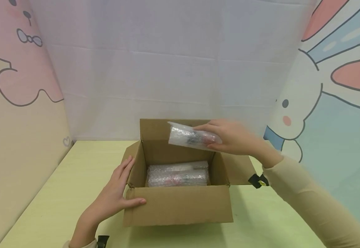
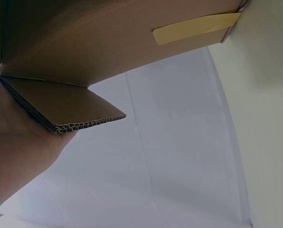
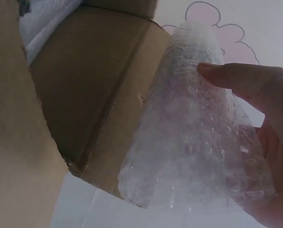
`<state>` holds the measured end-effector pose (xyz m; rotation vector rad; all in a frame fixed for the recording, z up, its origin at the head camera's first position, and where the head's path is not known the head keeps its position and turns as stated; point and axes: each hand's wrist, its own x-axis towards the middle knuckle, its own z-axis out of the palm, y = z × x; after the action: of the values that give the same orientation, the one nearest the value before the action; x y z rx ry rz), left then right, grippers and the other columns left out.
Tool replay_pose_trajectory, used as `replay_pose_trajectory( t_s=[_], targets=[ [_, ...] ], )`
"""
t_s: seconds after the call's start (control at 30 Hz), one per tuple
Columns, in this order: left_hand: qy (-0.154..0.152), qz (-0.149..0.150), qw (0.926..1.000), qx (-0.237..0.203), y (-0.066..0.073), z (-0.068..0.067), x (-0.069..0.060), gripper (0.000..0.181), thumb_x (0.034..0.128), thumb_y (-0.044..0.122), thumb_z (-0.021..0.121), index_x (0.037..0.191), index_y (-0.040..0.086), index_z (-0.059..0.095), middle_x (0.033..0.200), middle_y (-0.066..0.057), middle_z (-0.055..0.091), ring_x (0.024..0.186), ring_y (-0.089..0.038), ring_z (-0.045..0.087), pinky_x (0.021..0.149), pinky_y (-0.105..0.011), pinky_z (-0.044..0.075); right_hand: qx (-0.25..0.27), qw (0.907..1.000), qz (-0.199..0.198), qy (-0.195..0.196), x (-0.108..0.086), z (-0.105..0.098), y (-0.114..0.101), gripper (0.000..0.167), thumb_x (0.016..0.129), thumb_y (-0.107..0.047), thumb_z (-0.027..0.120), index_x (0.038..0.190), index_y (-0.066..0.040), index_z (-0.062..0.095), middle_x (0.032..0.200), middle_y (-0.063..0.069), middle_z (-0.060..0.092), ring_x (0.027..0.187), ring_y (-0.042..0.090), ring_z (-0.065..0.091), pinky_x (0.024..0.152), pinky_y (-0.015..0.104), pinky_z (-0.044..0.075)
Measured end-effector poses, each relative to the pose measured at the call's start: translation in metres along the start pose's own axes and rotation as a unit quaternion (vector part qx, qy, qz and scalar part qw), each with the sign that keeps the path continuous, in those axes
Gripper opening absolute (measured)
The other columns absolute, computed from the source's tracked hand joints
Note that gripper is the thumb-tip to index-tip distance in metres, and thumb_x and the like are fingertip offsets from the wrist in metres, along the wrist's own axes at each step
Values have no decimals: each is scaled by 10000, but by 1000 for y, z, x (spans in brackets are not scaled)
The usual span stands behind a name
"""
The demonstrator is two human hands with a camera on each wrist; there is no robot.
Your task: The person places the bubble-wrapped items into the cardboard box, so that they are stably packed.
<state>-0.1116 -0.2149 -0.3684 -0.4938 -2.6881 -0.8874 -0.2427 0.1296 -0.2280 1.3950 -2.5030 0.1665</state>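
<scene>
A brown cardboard box [image 1: 180,206] stands with its flaps folded outward. My right hand [image 1: 234,137] grips a bubble-wrapped roll [image 1: 186,136] above the box's back right part; dark and reddish patches show faintly through the wrap. In the right wrist view, the thumb presses on the bubble-wrapped roll [image 3: 184,128]. Inside the box lie more bubble-wrapped packages [image 1: 177,177], side by side. With its fingers nearly straight, my left hand [image 1: 113,191] rests against the left flap [image 1: 135,156], its thumb lying on the front flap. In the left wrist view, the left flap [image 2: 61,102] hides those fingers.
The box stands on a pale yellow-green table [image 1: 49,196]. Behind it hangs a white sheet [image 1: 173,75]. Cartoon-printed panels [image 1: 347,144] flank both sides. The right flap [image 1: 237,168] sticks out beneath my right forearm. A yellowish tape strip [image 2: 196,29] is on the box.
</scene>
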Motion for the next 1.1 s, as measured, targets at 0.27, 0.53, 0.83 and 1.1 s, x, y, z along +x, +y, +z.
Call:
replay_pose_trajectory(
  t_s=[0.27,0.53,0.83,1.1],
  targets=[
    [8,47,10000,49,0,1,1,1177,692,432,850,1563,105,129,1593,-173,176,1427,-425,231,1058,-645,336,84,9961,-189,-853,28,18,-12,539,871,-204,720,1375,-278,542,1066,-23,649,899,136,592,635,270,494],
    [-2,-10,10000,20,-1,0,0,1174,694,439,847,1565,118,128,1597,-164,170,1432,-422,224,1060,-644,333,-297,9899,-454,-1306,44,40,-19,515,876,-221,706,1353,-332,545,1089,-26,656,983,177,627,535,288,490],
    [-5,-8,10000,23,0,0,0,1180,692,441,848,1565,116,124,1594,-167,172,1430,-424,224,1059,-649,330,-763,9743,-755,-1979,58,68,-24,480,919,-276,660,1374,-332,517,1093,-4,664,981,215,624,583,341,526],
    [12,4,10000,42,-3,1,-1,1179,694,450,844,1567,126,121,1597,-163,172,1434,-418,219,1062,-649,330,-883,9674,-889,-2202,63,74,-27,487,903,-272,681,1367,-273,532,1098,19,672,1002,236,638,699,408,572]
  ],
)
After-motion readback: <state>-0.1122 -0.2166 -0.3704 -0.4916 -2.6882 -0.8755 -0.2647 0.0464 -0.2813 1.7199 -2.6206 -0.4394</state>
